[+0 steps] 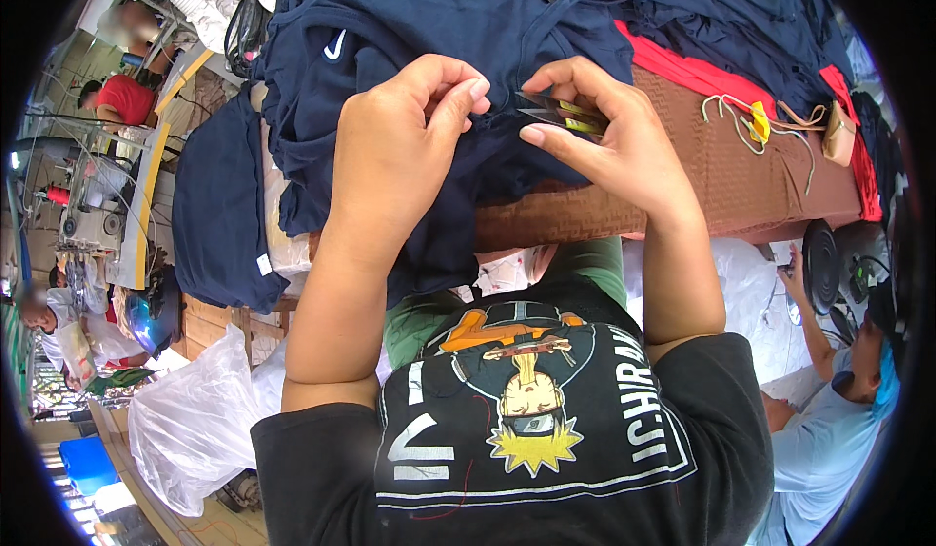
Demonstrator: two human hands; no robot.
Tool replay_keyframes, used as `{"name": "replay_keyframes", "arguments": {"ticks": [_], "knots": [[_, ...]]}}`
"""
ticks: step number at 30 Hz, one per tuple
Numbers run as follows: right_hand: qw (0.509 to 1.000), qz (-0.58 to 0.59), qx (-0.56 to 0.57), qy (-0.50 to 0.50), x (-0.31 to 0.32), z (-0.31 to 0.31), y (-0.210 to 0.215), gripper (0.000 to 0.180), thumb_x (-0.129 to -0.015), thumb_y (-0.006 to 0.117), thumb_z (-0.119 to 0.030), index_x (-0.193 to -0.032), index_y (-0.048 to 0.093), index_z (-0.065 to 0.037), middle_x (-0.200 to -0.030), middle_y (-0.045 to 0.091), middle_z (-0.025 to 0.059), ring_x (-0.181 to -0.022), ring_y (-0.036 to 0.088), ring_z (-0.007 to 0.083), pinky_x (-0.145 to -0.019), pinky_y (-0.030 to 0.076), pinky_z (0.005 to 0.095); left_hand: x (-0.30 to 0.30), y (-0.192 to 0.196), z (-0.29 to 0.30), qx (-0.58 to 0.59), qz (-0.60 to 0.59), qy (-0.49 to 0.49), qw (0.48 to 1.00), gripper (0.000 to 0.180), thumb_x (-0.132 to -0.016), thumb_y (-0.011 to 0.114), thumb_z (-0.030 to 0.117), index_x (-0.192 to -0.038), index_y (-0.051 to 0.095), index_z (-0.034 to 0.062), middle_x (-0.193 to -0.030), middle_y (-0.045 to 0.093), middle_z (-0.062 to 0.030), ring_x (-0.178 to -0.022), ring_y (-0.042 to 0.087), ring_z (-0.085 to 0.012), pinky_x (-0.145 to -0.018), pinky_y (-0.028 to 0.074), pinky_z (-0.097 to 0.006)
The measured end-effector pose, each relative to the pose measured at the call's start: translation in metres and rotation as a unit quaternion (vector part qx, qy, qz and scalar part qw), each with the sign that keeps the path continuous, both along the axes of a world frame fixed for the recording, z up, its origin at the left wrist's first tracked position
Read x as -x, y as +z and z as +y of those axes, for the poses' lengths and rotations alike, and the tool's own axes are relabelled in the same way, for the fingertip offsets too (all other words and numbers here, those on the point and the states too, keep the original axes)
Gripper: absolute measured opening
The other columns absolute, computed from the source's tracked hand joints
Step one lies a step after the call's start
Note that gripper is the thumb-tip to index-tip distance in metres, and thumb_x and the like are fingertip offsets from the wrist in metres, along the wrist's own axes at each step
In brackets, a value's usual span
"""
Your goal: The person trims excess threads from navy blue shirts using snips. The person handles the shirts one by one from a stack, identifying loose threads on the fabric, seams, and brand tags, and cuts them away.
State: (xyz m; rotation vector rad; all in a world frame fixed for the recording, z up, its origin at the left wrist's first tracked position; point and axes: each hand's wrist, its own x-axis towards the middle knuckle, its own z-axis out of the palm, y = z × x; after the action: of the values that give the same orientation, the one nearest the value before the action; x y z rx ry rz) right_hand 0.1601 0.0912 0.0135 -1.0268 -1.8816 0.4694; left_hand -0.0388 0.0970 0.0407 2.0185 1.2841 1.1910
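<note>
My right hand [624, 132] is closed around a pair of thread snips [582, 117] with yellow-green sides, its dark blades pointing left. Close by on the left, the thumb and fingertips of my left hand [400, 132] are pinched together; whatever is between them is too small to make out. Both hands are above a navy blue garment [419, 19], which has a white mark on it and a small label near its neckline. Part of this cloth hangs over the table's near edge onto my lap.
The table has a brown patterned cover [702, 175]. On it lie more navy clothes [741, 19], a red strip of cloth [673, 63], and pale cords beside a yellow piece [759, 122]. A folded navy stack [219, 205] sits left. Co-workers are at both sides; clear plastic [195, 419] lies lower left.
</note>
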Motion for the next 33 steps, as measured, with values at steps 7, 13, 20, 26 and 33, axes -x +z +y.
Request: {"name": "replay_keyframes", "arguments": {"ticks": [7, 13, 20, 26, 33], "knots": [[0.991, 0.128, 0.029, 0.022, -0.006, 0.008, -0.015, 0.028, -0.076, 0.075, -0.007, -0.102, 0.065, -0.006, -0.082, 0.062, 0.0073, -0.073, 0.059, 0.0171, -0.069, 0.048, 0.0301, -0.002, 0.0, -0.005, -0.122, 0.118, 0.014, 0.985, 0.011, -0.089, 0.065, 0.008, -0.096, 0.07, 0.0003, -0.082, 0.07, -0.0059, -0.068, 0.064, -0.0082, -0.061, 0.051, -0.022], [0.997, -0.009, -0.071, 0.025, 0.008, 0.021, -0.011, 0.026, -0.072, 0.067, 0.006, -0.095, 0.066, -0.005, -0.082, 0.062, 0.01, -0.072, 0.06, 0.0244, -0.067, 0.048, 0.0332, -0.014, 0.009, -0.009, -0.076, 0.028, 0.01, 0.997, 0.012, -0.091, 0.062, 0.008, -0.096, 0.07, 0.0, -0.085, 0.071, -0.0076, -0.068, 0.065, -0.0091, -0.06, 0.05, -0.022], [0.997, 0.068, -0.02, 0.019, 0.009, 0.017, -0.009, 0.015, -0.079, 0.067, 0.003, -0.092, 0.065, -0.002, -0.083, 0.065, 0.0117, -0.078, 0.064, 0.0256, -0.069, 0.049, 0.0321, -0.007, -0.013, 0.001, 0.007, -0.046, -0.016, 0.999, 0.013, -0.087, 0.065, 0.01, -0.095, 0.069, 0.0002, -0.076, 0.07, -0.0114, -0.065, 0.068, -0.0132, -0.059, 0.052, -0.026], [0.998, 0.025, -0.059, 0.024, 0.008, 0.016, -0.006, 0.013, -0.082, 0.067, -0.004, -0.094, 0.065, -0.001, -0.083, 0.066, 0.0129, -0.078, 0.064, 0.0286, -0.07, 0.049, 0.0336, -0.007, -0.011, -0.002, 0.015, 0.027, -0.005, 1.0, 0.013, -0.088, 0.066, 0.007, -0.098, 0.071, 0.0007, -0.083, 0.071, -0.0061, -0.066, 0.065, -0.0076, -0.061, 0.051, -0.021], [0.999, -0.033, -0.026, 0.027, 0.008, 0.026, -0.016, 0.012, -0.085, 0.065, -0.006, -0.096, 0.065, 0.0, -0.083, 0.066, 0.0109, -0.079, 0.063, 0.0229, -0.072, 0.049, 0.0315, -0.007, -0.008, -0.002, -0.044, 0.075, 0.037, 0.996, 0.017, -0.091, 0.062, 0.011, -0.106, 0.066, 0.0036, -0.084, 0.072, -0.0079, -0.064, 0.067, -0.0106, -0.059, 0.051, -0.023]]}}
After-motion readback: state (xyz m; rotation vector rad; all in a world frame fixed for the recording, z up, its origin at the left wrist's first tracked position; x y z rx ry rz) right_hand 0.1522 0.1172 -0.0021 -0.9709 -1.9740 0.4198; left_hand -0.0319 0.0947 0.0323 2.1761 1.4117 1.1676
